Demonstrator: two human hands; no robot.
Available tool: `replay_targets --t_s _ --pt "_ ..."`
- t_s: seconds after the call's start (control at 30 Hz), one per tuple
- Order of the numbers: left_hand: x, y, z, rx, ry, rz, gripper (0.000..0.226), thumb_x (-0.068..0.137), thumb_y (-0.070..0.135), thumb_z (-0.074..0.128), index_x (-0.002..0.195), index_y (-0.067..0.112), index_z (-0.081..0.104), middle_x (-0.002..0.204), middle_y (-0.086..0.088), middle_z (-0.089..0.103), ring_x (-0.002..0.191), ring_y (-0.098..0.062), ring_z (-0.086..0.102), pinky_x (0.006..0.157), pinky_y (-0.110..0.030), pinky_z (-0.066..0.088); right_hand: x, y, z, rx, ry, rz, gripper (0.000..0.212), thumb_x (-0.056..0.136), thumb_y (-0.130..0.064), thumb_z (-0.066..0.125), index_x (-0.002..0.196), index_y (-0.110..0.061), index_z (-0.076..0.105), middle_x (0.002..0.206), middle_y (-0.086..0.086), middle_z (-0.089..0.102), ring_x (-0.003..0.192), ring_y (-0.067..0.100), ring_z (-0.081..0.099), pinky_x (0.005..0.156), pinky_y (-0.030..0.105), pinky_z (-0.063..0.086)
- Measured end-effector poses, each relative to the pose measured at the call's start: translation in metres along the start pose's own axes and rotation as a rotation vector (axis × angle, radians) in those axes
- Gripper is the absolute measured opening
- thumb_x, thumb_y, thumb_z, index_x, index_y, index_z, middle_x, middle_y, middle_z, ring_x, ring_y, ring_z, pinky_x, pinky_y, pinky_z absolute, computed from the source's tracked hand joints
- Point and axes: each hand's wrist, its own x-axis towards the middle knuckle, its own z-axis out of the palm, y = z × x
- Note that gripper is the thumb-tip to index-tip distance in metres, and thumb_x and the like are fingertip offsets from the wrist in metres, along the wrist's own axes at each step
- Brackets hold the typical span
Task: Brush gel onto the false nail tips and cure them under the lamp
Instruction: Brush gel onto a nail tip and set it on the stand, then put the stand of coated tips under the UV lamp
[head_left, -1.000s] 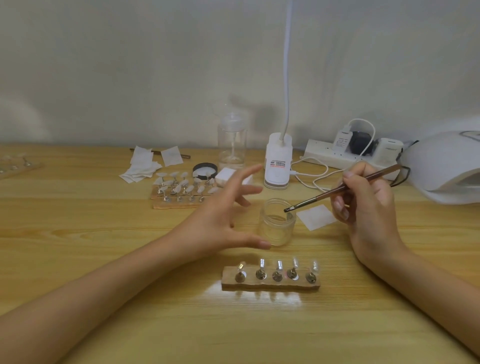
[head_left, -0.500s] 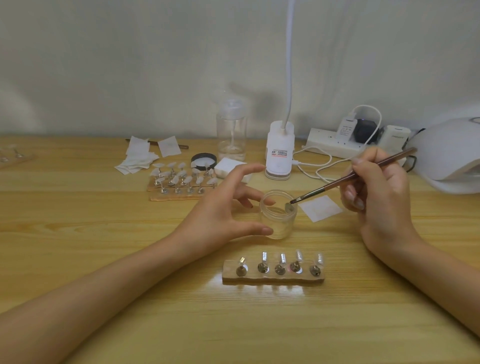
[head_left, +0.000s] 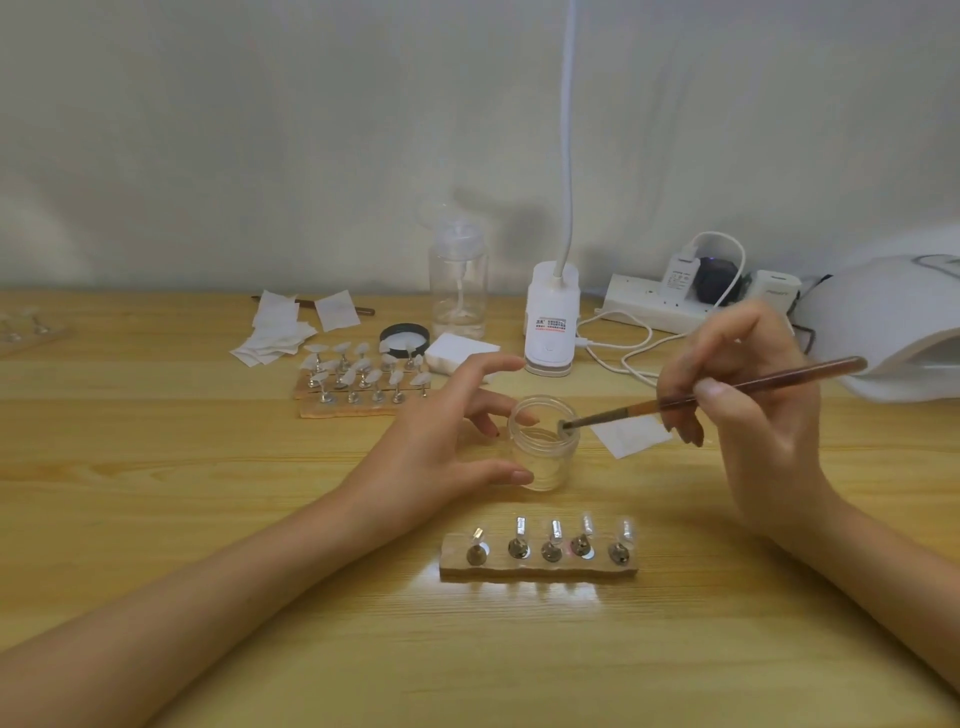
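Wipes (head_left: 275, 332), pump bottle (head_left: 458, 291) and clip lamp (head_left: 551, 322) lie beyond the gel jar (head_left: 553, 462).

Place: a small nail-art workstation; whether in a home or a studio, I cannot tell.
Surface: a pale wood-grain tabletop (head_left: 208, 519) set against a plain off-white wall (head_left: 260, 130).
Trade tools: a white domed curing lamp (head_left: 883, 322) at the right edge, a clear gel jar (head_left: 545, 457), and a thin brush (head_left: 753, 384) with its tip at the jar's mouth.
Work pieces: false nail tips (head_left: 556, 530) on metal stands in a wooden holder (head_left: 537, 569) at the front; a fuller rear holder (head_left: 363, 379) further back.
Supplies: a clear pump bottle (head_left: 457, 286) and a pile of white wipes (head_left: 275, 332).
Power and light: a power strip (head_left: 639, 301) with plugs and cables by the wall; a white gooseneck desk lamp (head_left: 550, 322).
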Motion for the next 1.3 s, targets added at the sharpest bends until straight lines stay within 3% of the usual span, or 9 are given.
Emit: replay_targets --t_s 0.17,0.3,0.43,0.53,0.6,0.87,1.03,1.13,1.3 --pt "0.000 0.001 0.000 0.023 -0.003 0.008 0.083 0.074 0.028 0.087 0.134 0.050 0.035 0.111 0.027 0.070 0.095 0.007 0.058 0.071 -0.005 0.037 0.012 -0.013 -0.010 -0.069 0.014 0.028 0.011 0.076 -0.003 0.044 0.083 -0.011 0.047 0.062 0.001 0.054 0.047 0.013 0.044 0.042 0.022 0.037" --pt "-0.001 0.001 0.001 0.041 -0.030 0.024 0.085 0.080 0.027 0.084 0.137 0.054 0.028 0.117 0.024 0.067 0.098 0.005 0.056 0.074 -0.004 0.036 0.025 -0.018 -0.027 -0.256 -0.008 0.056 0.019 0.096 -0.009 0.042 0.091 -0.013 0.059 0.071 0.006 0.058 0.058 0.023 0.053 0.045 0.028 0.042" --pt "-0.001 -0.001 0.001 0.031 -0.030 0.029 0.085 0.082 0.025 0.083 0.138 0.055 0.026 0.119 0.024 0.066 0.099 0.006 0.055 0.075 -0.003 0.036 -0.009 -0.015 -0.048 -0.717 -0.370 0.073 0.015 0.098 -0.035 0.046 0.105 -0.038 0.059 0.107 -0.016 0.060 0.092 0.008 0.059 0.071 0.020 0.047" --pt "-0.001 -0.004 0.001 0.009 -0.020 0.029 0.085 0.083 0.024 0.082 0.136 0.057 0.025 0.118 0.025 0.066 0.099 0.008 0.056 0.075 -0.004 0.037 -0.040 -0.016 -0.065 -1.115 -0.749 -0.065 0.022 0.105 -0.040 0.033 0.119 -0.044 0.049 0.133 -0.025 0.046 0.119 0.000 0.046 0.097 0.019 0.035" --pt "-0.001 -0.006 0.001 0.002 -0.014 0.029 0.086 0.083 0.023 0.082 0.135 0.057 0.024 0.119 0.023 0.067 0.098 0.008 0.057 0.075 -0.004 0.037 -0.052 -0.019 -0.070 -1.195 -0.848 -0.094 0.029 0.107 -0.038 0.021 0.125 -0.043 0.045 0.138 -0.023 0.043 0.123 0.001 0.042 0.103 0.016 0.027" --pt "0.000 -0.009 0.002 0.011 -0.014 0.029 0.087 0.082 0.024 0.082 0.135 0.058 0.023 0.120 0.025 0.066 0.099 0.011 0.057 0.076 -0.002 0.037 -0.046 -0.035 -0.065 -1.147 -0.740 0.085 0.064 0.082 -0.014 0.048 0.136 -0.048 0.042 0.138 -0.028 0.046 0.127 0.002 0.044 0.099 0.029 0.034" --pt "0.000 -0.010 0.002 0.020 -0.018 0.039 0.086 0.083 0.024 0.082 0.134 0.059 0.022 0.117 0.028 0.064 0.100 0.012 0.056 0.076 -0.002 0.037 -0.038 -0.041 -0.031 -0.643 -0.654 0.348 0.088 0.076 -0.056 0.070 0.149 -0.054 0.022 0.133 -0.027 0.056 0.135 0.003 0.041 0.108 0.029 0.032" --pt "0.000 -0.010 0.002 0.034 -0.027 0.037 0.086 0.084 0.025 0.081 0.135 0.059 0.021 0.115 0.032 0.060 0.101 0.014 0.054 0.076 -0.001 0.036 -0.039 -0.037 -0.009 -0.701 -0.658 0.340 0.091 0.074 -0.056 0.073 0.145 -0.064 0.018 0.120 -0.031 0.059 0.122 0.001 0.043 0.104 0.025 0.027" --pt "-0.001 -0.012 0.002 0.043 -0.017 0.043 0.087 0.083 0.027 0.081 0.138 0.059 0.021 0.113 0.035 0.063 0.106 0.013 0.054 0.079 -0.003 0.038 -0.043 -0.038 -0.002 -0.696 -0.554 0.224 0.086 0.081 -0.035 0.073 0.150 -0.052 0.025 0.101 -0.020 0.064 0.106 0.004 0.058 0.112 0.018 0.018"
